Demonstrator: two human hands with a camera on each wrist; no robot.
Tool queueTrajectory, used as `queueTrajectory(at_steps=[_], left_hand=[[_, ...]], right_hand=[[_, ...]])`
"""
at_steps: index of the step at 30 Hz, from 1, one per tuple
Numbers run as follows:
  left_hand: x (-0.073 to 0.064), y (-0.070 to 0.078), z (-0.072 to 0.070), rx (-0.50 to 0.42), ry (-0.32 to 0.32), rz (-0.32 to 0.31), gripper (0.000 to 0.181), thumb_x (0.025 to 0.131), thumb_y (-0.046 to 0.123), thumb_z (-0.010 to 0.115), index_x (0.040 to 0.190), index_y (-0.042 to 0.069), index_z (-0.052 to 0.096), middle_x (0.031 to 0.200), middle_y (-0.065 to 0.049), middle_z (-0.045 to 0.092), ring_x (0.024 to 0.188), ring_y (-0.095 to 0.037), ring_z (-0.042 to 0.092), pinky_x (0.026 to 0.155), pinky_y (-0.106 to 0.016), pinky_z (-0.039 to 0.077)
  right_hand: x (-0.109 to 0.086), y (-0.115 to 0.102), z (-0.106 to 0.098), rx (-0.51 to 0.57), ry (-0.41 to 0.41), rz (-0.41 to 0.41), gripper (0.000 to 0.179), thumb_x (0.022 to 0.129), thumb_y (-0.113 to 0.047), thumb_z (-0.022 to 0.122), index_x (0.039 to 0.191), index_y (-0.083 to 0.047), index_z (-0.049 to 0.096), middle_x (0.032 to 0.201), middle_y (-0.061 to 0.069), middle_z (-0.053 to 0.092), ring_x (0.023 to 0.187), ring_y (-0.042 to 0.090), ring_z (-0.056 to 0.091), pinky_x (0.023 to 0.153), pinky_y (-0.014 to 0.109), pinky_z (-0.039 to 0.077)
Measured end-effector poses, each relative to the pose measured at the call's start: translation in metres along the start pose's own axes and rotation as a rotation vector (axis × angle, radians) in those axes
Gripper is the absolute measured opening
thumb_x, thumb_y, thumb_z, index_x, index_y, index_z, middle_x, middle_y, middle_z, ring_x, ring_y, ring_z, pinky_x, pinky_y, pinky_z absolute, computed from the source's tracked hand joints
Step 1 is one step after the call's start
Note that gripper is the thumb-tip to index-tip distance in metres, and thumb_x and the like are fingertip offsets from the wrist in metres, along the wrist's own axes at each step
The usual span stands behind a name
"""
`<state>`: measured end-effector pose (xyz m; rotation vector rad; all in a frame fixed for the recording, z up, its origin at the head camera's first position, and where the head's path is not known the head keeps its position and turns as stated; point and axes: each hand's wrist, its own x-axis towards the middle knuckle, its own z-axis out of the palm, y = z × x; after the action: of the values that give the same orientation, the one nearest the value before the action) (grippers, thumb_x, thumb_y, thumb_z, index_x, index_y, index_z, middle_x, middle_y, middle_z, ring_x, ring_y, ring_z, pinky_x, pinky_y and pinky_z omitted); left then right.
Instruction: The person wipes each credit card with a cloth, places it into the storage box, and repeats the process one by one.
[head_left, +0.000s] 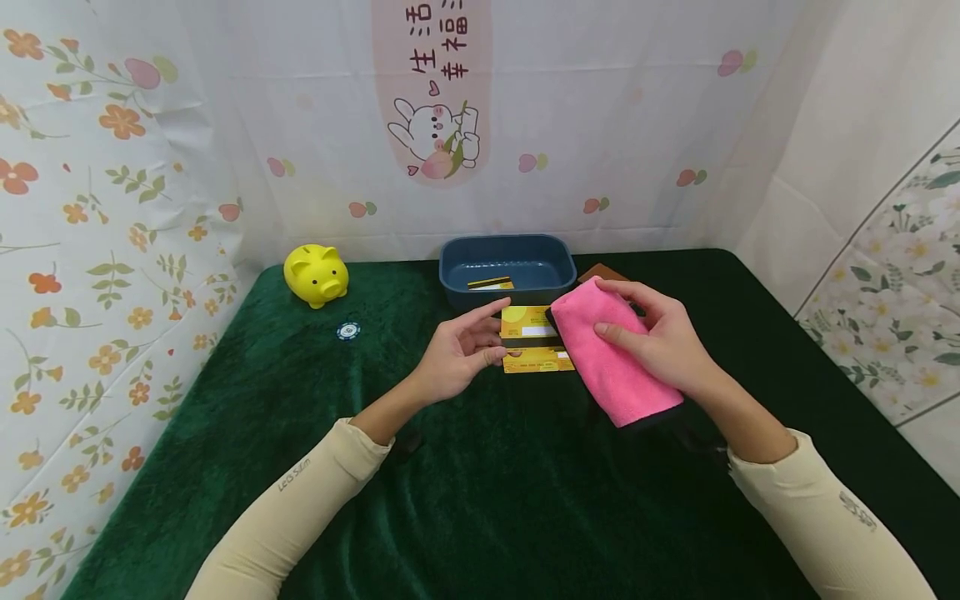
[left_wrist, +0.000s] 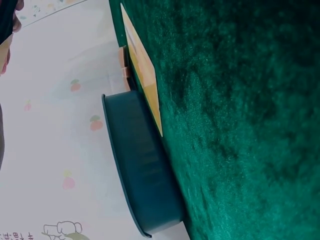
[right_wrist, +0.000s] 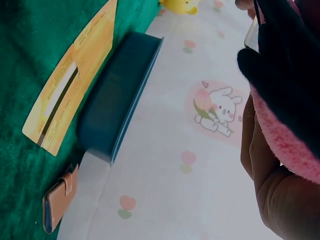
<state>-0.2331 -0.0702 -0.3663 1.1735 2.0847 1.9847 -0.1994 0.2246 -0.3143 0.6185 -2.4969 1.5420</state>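
**Near end pinched, far end covered**

From my remote seat, I see my left hand (head_left: 461,354) with thumb and index finger pinching the left end of a yellow, rectangular printed card (head_left: 528,318). My right hand (head_left: 660,337) grasps a pink, plush cloth with a dark underside (head_left: 618,367), thumb on top, other fingers behind.

The relation I judge decisive: the held card extends rightward from the left fingertips, its visible long axis running side to side, and the cloth overlaps its right end in my head view. Whether the two actually touch, I can't tell. The left hand is nearer the card; the cloth slants from upper left to lower right.

Both arms reach in from the lower corners, wrists turned inward, hands raised above the green velvet tablecloth (head_left: 420,517).

Beyond, the wrist views show another yellow printed card (right_wrist: 90,65) lying just in front of a dark blue, rectangular bin (left_wrist: 142,165), apart from my fingers. From the head, the yellow panels may overlap, so I can't separate their edges confidently. A brown, folded wallet (right_wrist: 61,197) lies near the bin's right end; a yellow, glossy piggy bank (head_left: 316,275) stands well left.
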Motion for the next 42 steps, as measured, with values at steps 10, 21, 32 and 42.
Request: queueTrajectory(at_steps=[10, 21, 32, 42], left_hand=[[0.001, -0.002, 0.003, 0.008, -0.023, 0.017, 0.058, 0.093, -0.011, 0.06, 0.147, -0.004, 0.041, 0.12, -0.026, 0.062, 0.098, -0.029, 0.068, 0.081, -0.036, 0.059], [0.002, -0.002, 0.004, 0.037, -0.039, 0.042, 0.059, 0.092, -0.011, 0.062, 0.146, -0.008, 0.039, 0.12, -0.026, 0.063, 0.098, -0.032, 0.068, 0.086, -0.037, 0.058], [0.002, -0.003, 0.005, 0.021, -0.018, 0.035, 0.057, 0.091, -0.01, 0.062, 0.145, -0.005, 0.042, 0.121, -0.025, 0.063, 0.1, -0.031, 0.068, 0.087, -0.038, 0.057], [0.001, -0.002, 0.004, -0.017, 0.002, 0.015, 0.056, 0.092, -0.011, 0.061, 0.145, -0.005, 0.042, 0.122, -0.027, 0.062, 0.102, -0.039, 0.067, 0.086, -0.038, 0.058]], right_hand=[[0.008, -0.006, 0.009, 0.01, 0.004, 0.002, 0.051, 0.094, -0.011, 0.067, 0.143, -0.013, 0.053, 0.127, 0.007, 0.054, 0.089, 0.021, 0.062, 0.063, 0.028, 0.058], [0.009, -0.014, 0.023, 0.057, -0.052, -0.036, 0.051, 0.094, -0.007, 0.068, 0.142, -0.011, 0.053, 0.122, 0.011, 0.056, 0.079, 0.023, 0.069, 0.063, 0.034, 0.06], [0.003, -0.013, 0.026, 0.015, -0.066, -0.029, 0.052, 0.093, -0.008, 0.069, 0.142, -0.014, 0.053, 0.122, 0.01, 0.055, 0.077, 0.022, 0.069, 0.062, 0.035, 0.06], [-0.001, -0.014, 0.023, -0.015, -0.048, -0.048, 0.053, 0.092, -0.005, 0.069, 0.142, -0.014, 0.054, 0.125, 0.011, 0.056, 0.075, 0.022, 0.067, 0.06, 0.031, 0.059]])
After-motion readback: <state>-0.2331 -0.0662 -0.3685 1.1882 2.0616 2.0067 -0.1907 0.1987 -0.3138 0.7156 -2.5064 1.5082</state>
